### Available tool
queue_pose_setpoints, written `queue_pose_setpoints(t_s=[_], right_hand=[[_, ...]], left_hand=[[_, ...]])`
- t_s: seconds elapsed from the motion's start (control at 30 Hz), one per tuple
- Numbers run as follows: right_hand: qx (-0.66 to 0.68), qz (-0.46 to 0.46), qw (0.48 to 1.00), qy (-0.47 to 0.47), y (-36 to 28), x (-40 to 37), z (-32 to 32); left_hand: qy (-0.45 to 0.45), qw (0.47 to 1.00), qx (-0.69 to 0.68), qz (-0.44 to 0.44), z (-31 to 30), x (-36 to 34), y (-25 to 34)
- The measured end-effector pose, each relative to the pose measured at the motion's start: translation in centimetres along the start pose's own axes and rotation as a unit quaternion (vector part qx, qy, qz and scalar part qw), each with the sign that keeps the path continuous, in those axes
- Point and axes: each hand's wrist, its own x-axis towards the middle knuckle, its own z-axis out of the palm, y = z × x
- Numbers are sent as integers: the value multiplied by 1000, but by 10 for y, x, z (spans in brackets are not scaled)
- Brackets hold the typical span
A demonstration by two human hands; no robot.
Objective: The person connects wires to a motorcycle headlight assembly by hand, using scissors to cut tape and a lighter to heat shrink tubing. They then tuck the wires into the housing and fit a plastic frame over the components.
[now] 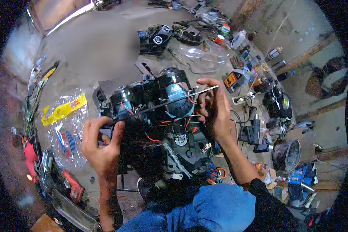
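Nothing's really legible here tbh: yellow label (63, 110) on the bag (71, 154), the orange box (231, 80), and white round logos (158, 39) are all too blurry.

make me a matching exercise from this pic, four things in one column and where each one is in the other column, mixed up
Things
1. thin grey metal strip
2. clear plastic bag with a yellow label
3. round dark metal pot
4. orange and black box

Places
A. on the floor, left of the left hand
B. on the floor, just beyond the right hand
C. gripped by both hands, across the black headlight unit with red wires
D. on the floor, far to the right, past the right arm

Pairs: 1-C, 2-A, 3-D, 4-B
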Motion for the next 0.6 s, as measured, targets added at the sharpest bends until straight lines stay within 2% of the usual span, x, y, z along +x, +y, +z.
queue_pose_setpoints(t_s=[0.03,0.2,0.4,0.6], right_hand=[[56,27,998,-5,-1,0,-2],[95,52,994,6,-14,-14,-5],[156,15,988,-8,-4,-26,-24],[163,24,986,30,-4,-34,-27]], left_hand=[[-1,1000,3,-13,0,-2,4],[-22,1000,-3,-15,-1,-6,1],[-39,999,-9,-30,-2,-7,-3],[-41,999,3,13,-3,-4,-4]])
